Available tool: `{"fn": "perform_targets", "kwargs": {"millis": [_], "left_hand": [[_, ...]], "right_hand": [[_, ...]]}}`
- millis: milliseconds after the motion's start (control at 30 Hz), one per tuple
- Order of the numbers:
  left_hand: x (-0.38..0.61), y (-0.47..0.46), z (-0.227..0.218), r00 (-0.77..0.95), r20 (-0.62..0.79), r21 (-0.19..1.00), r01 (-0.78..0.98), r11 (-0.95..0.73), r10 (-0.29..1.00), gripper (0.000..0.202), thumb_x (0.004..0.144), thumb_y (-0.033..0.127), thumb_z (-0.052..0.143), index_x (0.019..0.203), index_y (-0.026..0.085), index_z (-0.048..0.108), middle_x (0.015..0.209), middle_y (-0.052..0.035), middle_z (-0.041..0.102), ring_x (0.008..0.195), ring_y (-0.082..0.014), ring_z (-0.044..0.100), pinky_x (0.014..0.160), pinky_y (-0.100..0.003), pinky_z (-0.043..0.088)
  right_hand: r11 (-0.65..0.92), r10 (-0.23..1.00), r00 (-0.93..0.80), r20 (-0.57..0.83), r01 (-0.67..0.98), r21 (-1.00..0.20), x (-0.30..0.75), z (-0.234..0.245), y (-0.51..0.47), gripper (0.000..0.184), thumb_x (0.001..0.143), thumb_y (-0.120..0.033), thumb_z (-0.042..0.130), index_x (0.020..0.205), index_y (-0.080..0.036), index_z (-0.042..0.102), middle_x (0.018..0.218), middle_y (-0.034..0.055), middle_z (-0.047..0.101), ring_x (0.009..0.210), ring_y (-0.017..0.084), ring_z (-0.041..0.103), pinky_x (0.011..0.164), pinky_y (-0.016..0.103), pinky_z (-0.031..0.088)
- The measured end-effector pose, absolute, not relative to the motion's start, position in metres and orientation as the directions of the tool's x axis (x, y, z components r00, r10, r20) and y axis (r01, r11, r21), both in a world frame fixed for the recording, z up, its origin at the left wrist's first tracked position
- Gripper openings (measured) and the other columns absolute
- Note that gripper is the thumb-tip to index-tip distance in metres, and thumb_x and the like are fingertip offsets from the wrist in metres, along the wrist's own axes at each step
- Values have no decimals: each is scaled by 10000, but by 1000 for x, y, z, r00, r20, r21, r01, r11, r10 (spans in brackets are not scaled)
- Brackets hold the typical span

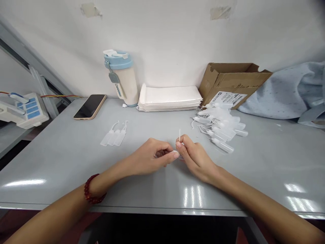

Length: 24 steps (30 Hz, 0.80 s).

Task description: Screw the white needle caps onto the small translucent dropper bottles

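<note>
Possibly, a loosened pinch would drop the thin, whitish plastic strip (179, 134) upright in the right hand (195, 156) onto the glossy grey table (266, 162), while the nearby left hand's (156, 156) hold is unclear.

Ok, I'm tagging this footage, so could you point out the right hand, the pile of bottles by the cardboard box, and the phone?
Right hand (195, 155): head view, middle of the hand.
Pile of bottles (223, 124): head view, around its middle.
Phone (90, 106): head view, dark screen.
</note>
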<state>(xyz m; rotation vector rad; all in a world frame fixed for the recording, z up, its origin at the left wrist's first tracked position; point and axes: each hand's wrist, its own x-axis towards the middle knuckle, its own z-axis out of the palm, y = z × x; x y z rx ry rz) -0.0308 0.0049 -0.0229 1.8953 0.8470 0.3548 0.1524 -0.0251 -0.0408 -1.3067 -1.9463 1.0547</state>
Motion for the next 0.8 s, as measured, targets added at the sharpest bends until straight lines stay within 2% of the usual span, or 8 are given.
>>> {"fn": "perform_targets", "kwargs": {"millis": [100,233,433,533,600,667,733,800], "left_hand": [[-31,3,-23,733,-109,882,383,-275,671,303,905,340,472,714,133,583,618,13,546,569,-88,459,507,-203,338],[-31,2,-21,750,37,837,338,-430,661,295,900,265,486,639,134,529,599,21,503,566,-81,422,507,-204,313],[-31,3,-22,774,185,751,286,-596,605,271,898,225,500,643,135,515,589,36,444,546,-72,368,545,-209,329],[-31,4,-23,754,193,752,296,-588,627,219,883,218,518,688,128,560,603,30,487,559,-75,415,569,-206,364],[-31,5,-23,715,177,785,312,-535,676,153,864,213,539,762,122,606,655,12,565,606,-87,494,614,-203,410],[-32,6,-22,663,135,822,340,-456,736,148,858,230,543,811,124,635,709,-4,615,653,-102,545,645,-207,439],[-33,9,-20,598,75,845,387,-369,798,192,869,273,531,810,132,647,717,-6,623,651,-107,555,627,-209,444],[-33,11,-19,530,43,852,424,-308,847,228,878,318,523,808,142,651,700,3,612,627,-104,550,598,-207,437]], "right_hand": [[230,926,-376,31,497,-837,152,-40,-24,250,971,-385,253,798,-228,344,630,-51,384,529,112,388,500,249,346],[181,930,-368,-1,461,-868,152,-37,-24,305,967,-412,264,729,-226,313,632,-51,341,552,107,359,508,240,359],[-80,905,-368,-212,341,-937,150,-34,-23,331,955,-455,314,726,-216,327,715,-39,350,623,94,362,551,215,436],[-173,885,-386,-260,245,-954,150,-34,-23,343,945,-483,333,732,-215,325,735,-40,332,652,89,376,589,215,457],[-97,901,-389,-193,253,-963,151,-35,-22,352,951,-500,297,746,-217,339,700,-44,343,614,90,381,569,217,432],[84,924,-378,-66,366,-927,154,-36,-21,336,965,-478,260,791,-218,385,646,-47,379,563,101,393,550,241,401],[284,921,-382,81,512,-810,157,-38,-19,274,971,-422,283,891,-212,439,692,-16,501,596,128,472,587,281,411],[434,888,-413,202,608,-665,160,-40,-16,204,959,-360,352,1021,-196,457,885,59,608,745,180,568,653,322,444]]}}
